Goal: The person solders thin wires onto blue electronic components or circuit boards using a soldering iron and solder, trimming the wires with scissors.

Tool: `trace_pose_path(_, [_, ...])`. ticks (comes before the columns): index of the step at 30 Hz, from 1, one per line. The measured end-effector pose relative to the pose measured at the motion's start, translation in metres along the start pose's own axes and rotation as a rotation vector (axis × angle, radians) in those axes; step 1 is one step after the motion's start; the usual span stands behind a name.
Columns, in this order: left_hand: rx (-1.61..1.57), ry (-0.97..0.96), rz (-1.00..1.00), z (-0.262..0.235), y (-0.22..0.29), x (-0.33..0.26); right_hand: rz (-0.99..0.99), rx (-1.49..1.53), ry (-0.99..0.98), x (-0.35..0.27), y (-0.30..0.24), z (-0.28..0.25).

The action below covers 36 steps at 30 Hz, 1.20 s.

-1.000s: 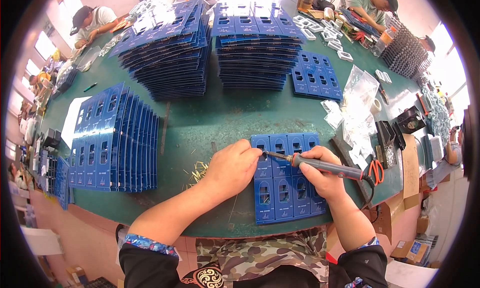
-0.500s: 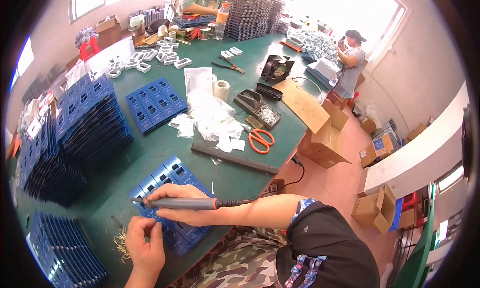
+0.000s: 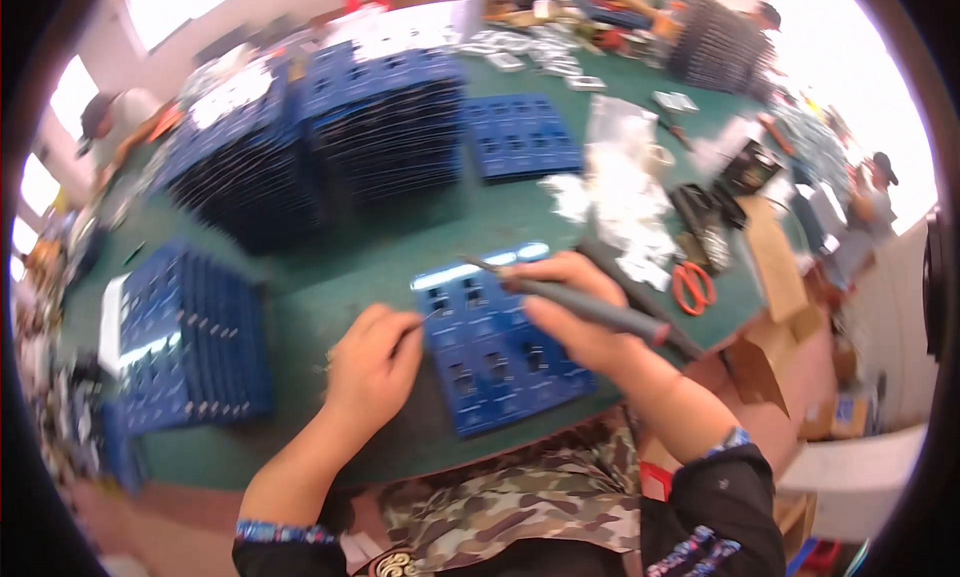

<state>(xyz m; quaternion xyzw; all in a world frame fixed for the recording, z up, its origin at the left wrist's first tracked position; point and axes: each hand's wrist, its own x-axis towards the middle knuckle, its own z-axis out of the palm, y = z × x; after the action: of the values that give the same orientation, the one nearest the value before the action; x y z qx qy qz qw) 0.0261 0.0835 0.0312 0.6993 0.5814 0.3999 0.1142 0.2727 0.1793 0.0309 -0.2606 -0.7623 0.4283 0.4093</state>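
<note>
A blue circuit board panel (image 3: 500,392) with rows of dark square parts lies on the table in front of me. My right hand (image 3: 608,357) grips a grey soldering iron (image 3: 600,309) like a pen, above the panel's far right part. The iron's tip points left over the far edge; whether it touches anything is unclear. My left hand (image 3: 370,372) is beside the panel's left edge, fingers curled and thumb against the forefinger. Anything pinched there is too small or blurred to make out.
Tall stacks of blue panels (image 3: 385,137) stand at the far left, with another leaning stack (image 3: 195,347) nearer. A flat panel (image 3: 525,137), plastic bags (image 3: 630,207), orange scissors (image 3: 692,289) and a dark bar (image 3: 610,262) lie beyond. Other people work around the table.
The view has swung left, so the table's things sit farther right in it. The soldering iron, still in my right hand, is now over the panel's far right part. My left hand stays curled.
</note>
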Motion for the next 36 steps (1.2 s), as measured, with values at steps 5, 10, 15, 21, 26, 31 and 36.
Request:
trace_pose_path(5, [0.065, 0.034, -0.049, 0.004, -0.021, -0.003, 0.103, 0.263, 0.05, 0.0, 0.016, 0.015])
trace_pose_path(10, [0.102, -0.012, -0.06, 0.007, -0.029, 0.0, 0.163, 0.099, 0.064, 0.005, 0.024, 0.023])
trace_pose_path(15, [0.11, -0.038, -0.072, 0.012, -0.032, 0.001, 0.113, -0.039, 0.052, 0.006, 0.028, 0.025])
trace_pose_path(21, [0.109, -0.051, -0.074, 0.015, -0.033, 0.001, 0.053, -0.018, 0.052, 0.006, 0.03, 0.027])
trace_pose_path(26, [0.124, -0.055, -0.059, 0.016, -0.035, 0.0, 0.056, -0.056, 0.016, 0.009, 0.022, 0.026])
trace_pose_path(31, [0.129, -0.06, -0.048, 0.017, -0.034, 0.001, 0.077, -0.041, 0.003, 0.008, 0.023, 0.025])
trace_pose_path(36, [0.134, -0.061, -0.041, 0.016, -0.033, 0.002, 0.089, -0.026, -0.011, 0.009, 0.018, 0.025])
